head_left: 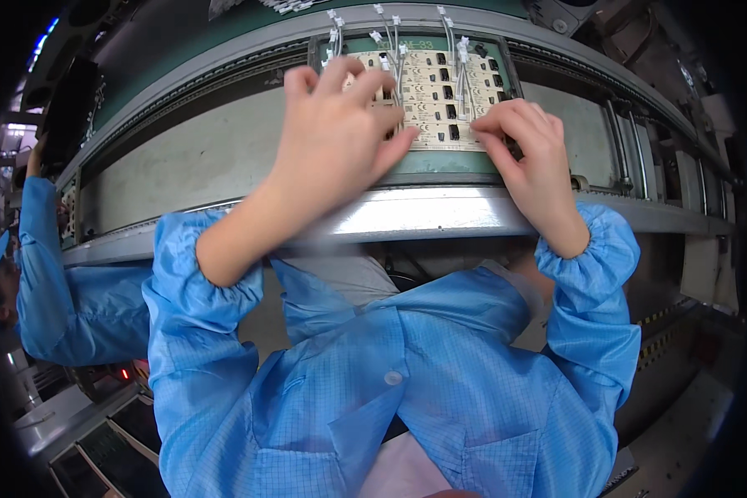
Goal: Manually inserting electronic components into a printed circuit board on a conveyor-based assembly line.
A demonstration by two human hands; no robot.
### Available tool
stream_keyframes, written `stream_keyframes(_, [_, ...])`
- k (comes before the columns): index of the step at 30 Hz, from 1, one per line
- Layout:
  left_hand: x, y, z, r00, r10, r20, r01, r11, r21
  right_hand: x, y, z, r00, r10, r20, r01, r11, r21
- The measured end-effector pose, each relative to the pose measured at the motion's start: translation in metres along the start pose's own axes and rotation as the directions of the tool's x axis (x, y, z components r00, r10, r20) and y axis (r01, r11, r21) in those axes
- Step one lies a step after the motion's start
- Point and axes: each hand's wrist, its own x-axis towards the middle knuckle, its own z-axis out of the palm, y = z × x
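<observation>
A panel of cream circuit boards (430, 121) with black components lies in a green tray (440, 166) in front of me. Several thin wires with white connectors (463, 43) rise from the boards and reach past the tray's far edge. Over the panel's left part is my left hand (336, 120), its fingers spread and bent and its thumb at the near edge; it hides the boards underneath. At the near right corner of the panel, my right hand (527, 145) has its thumb and fingertips drawn together. Whatever may be between them is too small to tell.
The tray rests on a conveyor with metal rails (423, 212) running left to right. More white connectors (290, 5) lie on the green surface beyond. Another person in a blue sleeve (37, 216) works at the far left. Metal rods (618, 141) stand at the right.
</observation>
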Motion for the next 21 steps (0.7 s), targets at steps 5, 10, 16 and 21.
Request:
stream_keyframes(5, [0.017,-0.018,0.017,0.998,-0.066,-0.007,0.066,0.997,0.027,0.001,0.005,0.005,0.982,0.162,0.101,-0.176,0.973,0.146])
stream_keyframes(10, [0.021,-0.020,0.021,0.999,-0.038,0.027,0.038,0.999,0.015,0.006,0.000,0.005,0.991,0.094,0.091,-0.098,0.994,0.037])
stream_keyframes(16, [0.019,-0.019,0.029,0.996,-0.058,-0.072,0.057,0.998,-0.022,0.003,0.002,0.003,0.988,0.085,0.128,-0.090,0.995,0.033])
stream_keyframes(21, [0.023,-0.018,0.034,0.990,-0.055,-0.133,0.052,0.998,-0.029,0.004,0.006,-0.004,0.989,-0.029,0.142,0.032,0.999,-0.021])
